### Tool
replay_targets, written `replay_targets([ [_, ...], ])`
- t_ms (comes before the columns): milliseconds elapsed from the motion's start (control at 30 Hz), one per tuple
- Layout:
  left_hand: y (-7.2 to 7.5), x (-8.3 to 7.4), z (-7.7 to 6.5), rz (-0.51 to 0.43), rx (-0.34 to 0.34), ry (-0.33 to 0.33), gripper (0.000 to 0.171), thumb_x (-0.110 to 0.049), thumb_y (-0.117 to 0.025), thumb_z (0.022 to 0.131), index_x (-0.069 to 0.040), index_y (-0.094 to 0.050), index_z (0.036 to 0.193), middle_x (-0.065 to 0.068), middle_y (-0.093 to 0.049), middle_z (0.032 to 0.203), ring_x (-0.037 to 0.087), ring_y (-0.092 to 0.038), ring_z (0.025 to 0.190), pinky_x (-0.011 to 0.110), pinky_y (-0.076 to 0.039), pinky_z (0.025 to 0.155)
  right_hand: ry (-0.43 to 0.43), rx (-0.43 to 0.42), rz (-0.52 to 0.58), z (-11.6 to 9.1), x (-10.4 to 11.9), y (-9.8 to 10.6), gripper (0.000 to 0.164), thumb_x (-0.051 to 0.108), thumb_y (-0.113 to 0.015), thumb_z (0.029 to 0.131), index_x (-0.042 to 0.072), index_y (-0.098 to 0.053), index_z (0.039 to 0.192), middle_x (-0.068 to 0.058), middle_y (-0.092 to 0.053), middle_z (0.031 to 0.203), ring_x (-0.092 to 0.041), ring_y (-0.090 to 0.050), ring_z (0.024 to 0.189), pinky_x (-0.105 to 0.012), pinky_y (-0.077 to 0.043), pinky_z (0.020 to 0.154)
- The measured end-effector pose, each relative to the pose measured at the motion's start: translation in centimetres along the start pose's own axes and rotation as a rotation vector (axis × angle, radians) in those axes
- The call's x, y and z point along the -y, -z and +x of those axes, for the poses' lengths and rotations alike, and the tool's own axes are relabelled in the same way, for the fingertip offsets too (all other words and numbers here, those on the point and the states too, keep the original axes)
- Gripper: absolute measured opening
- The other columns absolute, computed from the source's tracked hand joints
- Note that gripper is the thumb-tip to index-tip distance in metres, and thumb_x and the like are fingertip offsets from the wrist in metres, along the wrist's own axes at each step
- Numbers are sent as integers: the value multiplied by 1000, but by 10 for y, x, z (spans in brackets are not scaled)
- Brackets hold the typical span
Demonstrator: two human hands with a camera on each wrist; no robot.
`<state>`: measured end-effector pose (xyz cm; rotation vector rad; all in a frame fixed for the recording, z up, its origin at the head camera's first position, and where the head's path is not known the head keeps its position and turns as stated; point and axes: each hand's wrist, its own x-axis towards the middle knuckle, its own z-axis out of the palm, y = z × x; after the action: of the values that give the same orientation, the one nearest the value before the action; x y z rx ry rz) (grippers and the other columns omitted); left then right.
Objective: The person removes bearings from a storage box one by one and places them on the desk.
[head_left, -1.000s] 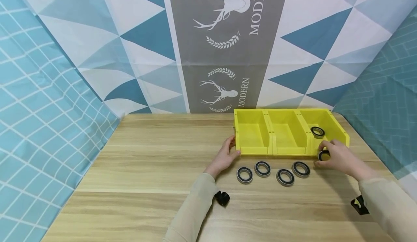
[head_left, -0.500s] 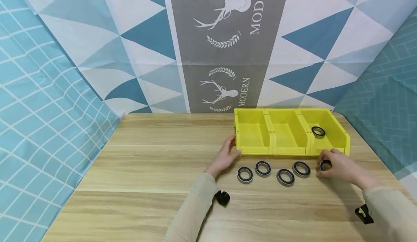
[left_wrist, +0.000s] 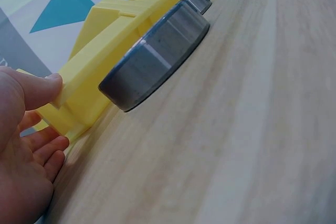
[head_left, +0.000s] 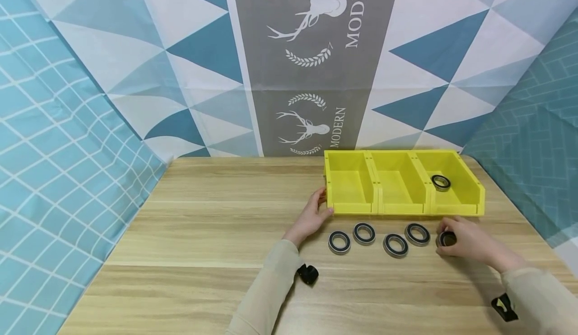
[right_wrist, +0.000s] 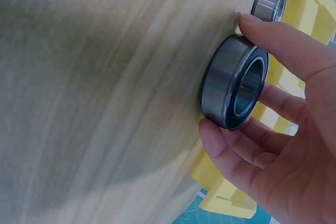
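My right hand [head_left: 471, 242] holds a ball bearing [right_wrist: 233, 85] between thumb and fingers, down at the wooden table in front of the right compartment. The bearing has a steel outer ring and a black seal. My left hand [head_left: 309, 219] grips the left front corner of the yellow three-compartment bin [head_left: 377, 208], its thumb [left_wrist: 44, 90] on the front edge and its fingers around the side. Another bearing [head_left: 440, 182] lies inside the right compartment. Several more lie in front of the bin, among them a bearing [head_left: 339, 242] near the left hand and a bearing [head_left: 417, 234] beside the right hand.
The bin stands at the back right of the wooden table [head_left: 203, 244], close to the patterned backdrop [head_left: 311, 64]. Light-blue gridded cloth [head_left: 67, 149] borders the left side, and teal cloth [head_left: 537, 124] the right. Black wrist straps [head_left: 308, 274] show at both sleeves.
My right hand has brought its bearing from the front lip of the right compartment toward me and down to the table. My left hand and the other bearings have stayed in place.
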<state>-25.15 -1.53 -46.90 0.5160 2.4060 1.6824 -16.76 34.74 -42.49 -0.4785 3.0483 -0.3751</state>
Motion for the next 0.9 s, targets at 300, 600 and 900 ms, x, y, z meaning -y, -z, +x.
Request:
replay_targets([
  [300,-1,0,0,-21,10,5,65,-14,-53,90,-7,-17,144,12,-30,144,24,-32,131,38,-20,112,15,-10,-3,-5,2,-3,41,35,-80,61,11,-59,87,-5,-55,86,-18,-52,75,-34,-44,62],
  [600,1,-2,-1,-14,9,11,66,-14,-53,90,-8,-16,144,11,-29,144,24,-32,131,38,-19,112,15,7,-3,-4,2,-3,43,35,-81,60,10,-60,89,-5,-54,86,-18,-51,75,-36,-44,63],
  [900,0,-1,0,-20,9,10,66,-15,-53,91,-8,-16,144,11,-29,145,24,-32,131,38,-20,112,7,93,72,1,-2,7,35,37,-72,73,8,-62,91,1,-56,78,-9,-49,67,-27,-43,57],
])
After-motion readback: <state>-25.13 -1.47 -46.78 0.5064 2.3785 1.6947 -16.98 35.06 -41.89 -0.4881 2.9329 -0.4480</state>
